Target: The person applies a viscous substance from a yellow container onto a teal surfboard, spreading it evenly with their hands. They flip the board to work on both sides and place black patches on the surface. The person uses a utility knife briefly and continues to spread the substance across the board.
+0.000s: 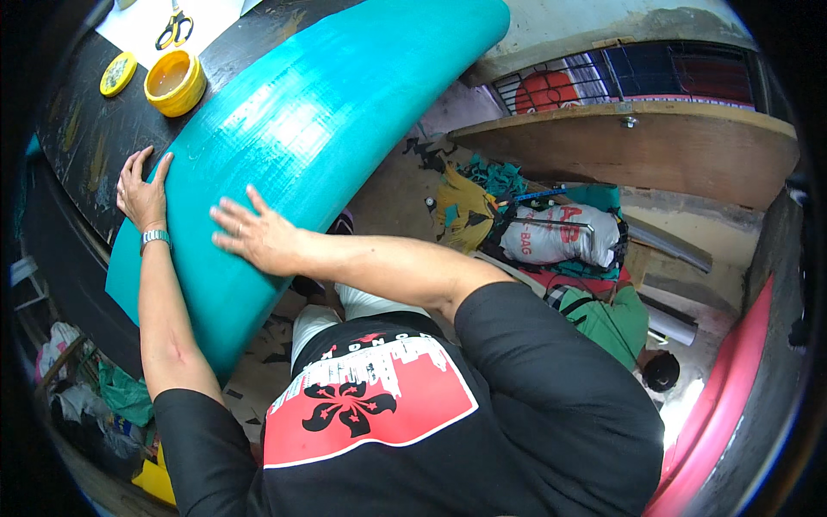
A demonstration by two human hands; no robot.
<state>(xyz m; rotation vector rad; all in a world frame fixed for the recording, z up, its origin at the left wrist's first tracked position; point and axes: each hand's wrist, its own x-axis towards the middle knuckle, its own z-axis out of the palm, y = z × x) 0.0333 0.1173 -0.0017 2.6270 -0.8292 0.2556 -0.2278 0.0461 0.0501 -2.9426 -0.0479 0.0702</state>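
A large teal sheet (284,138), smooth and shiny, lies across a dark worktable (86,164) and curves down over its near edge. My right hand (254,231) rests palm down on the sheet with fingers spread, slightly blurred. At the sheet's left edge is my left hand (145,191), its thumb on the teal surface and its fingers reaching over the dark tabletop. Neither hand grips anything. Beyond the left hand stands an open yellow tub (175,84) with brownish contents, and its round yellow lid (118,74) lies beside it.
Yellow-and-black scissors (175,28) lie on white paper (142,30) at the far left. On the right, a person in a green shirt (603,323) is low down near a filled white sack (560,234). A wooden panel (620,146) stands behind. Bags and scraps (112,396) lie lower left.
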